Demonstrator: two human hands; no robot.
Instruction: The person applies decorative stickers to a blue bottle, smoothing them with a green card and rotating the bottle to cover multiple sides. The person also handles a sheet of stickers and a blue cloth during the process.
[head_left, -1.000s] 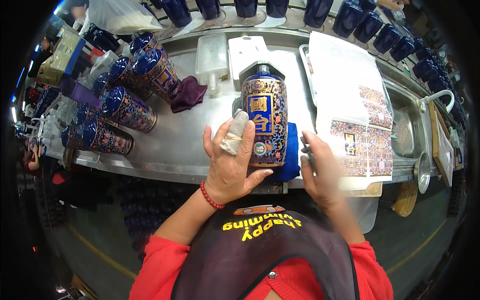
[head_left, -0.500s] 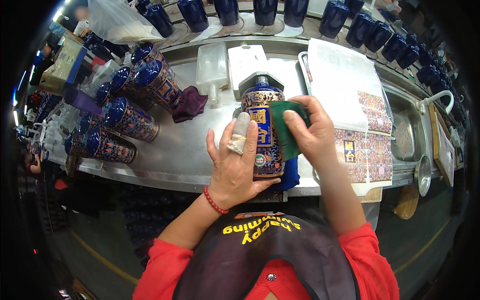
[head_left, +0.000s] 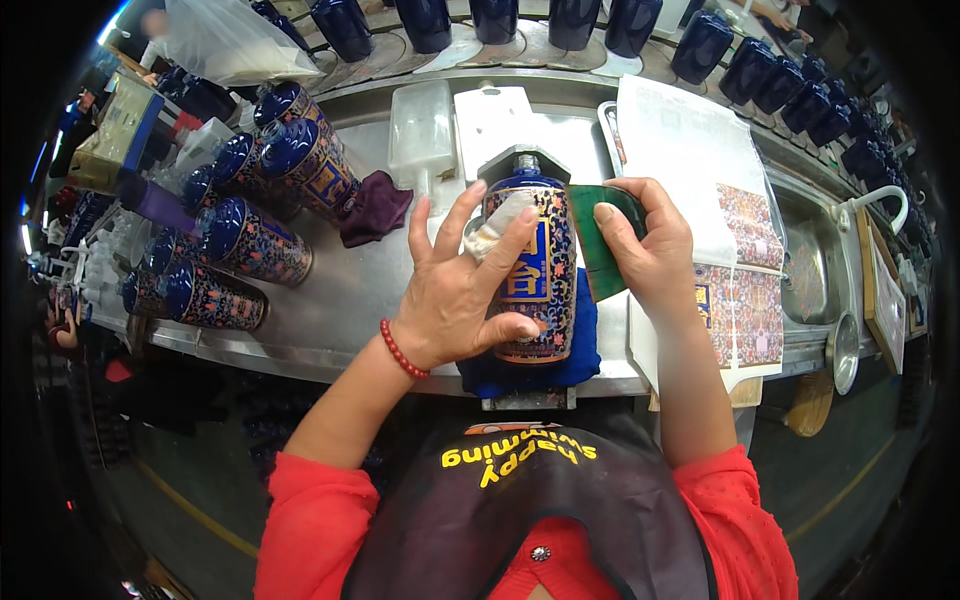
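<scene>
- Head view, centre: blue bottle (head_left: 535, 270) with a patterned gold and red wrap lies on its side on a blue cloth (head_left: 580, 350), neck pointing to 12 o'clock, at the near edge of the steel table (head_left: 340, 290).
- Left hand (head_left: 455, 295) rests on the bottle from its 9 o'clock side, fingers spread wide; one finger is wrapped in white tape, and the thumb presses the bottle's lower end. A red bead bracelet (head_left: 402, 350) circles the wrist.
- Right hand (head_left: 650, 255) is closed around a green scraper (head_left: 600, 245), holding it flat against the bottle's 3 o'clock side.
- At 3 o'clock of the bottle, a stack of printed label sheets (head_left: 740, 290) lies on the table, with a white sheet (head_left: 680, 150) above it.
- At 9 to 10 o'clock, several finished patterned bottles (head_left: 250, 250) lie in a cluster on their sides; a dark purple cloth (head_left: 375, 205) sits just beside them.
- At 12 o'clock, two white plastic trays (head_left: 420, 125) lie near the bottle's neck, and plain dark blue bottles (head_left: 560, 20) stand in a row along the far edge.
- At far 3 o'clock, a steel sink (head_left: 810, 270) is set into the table.
</scene>
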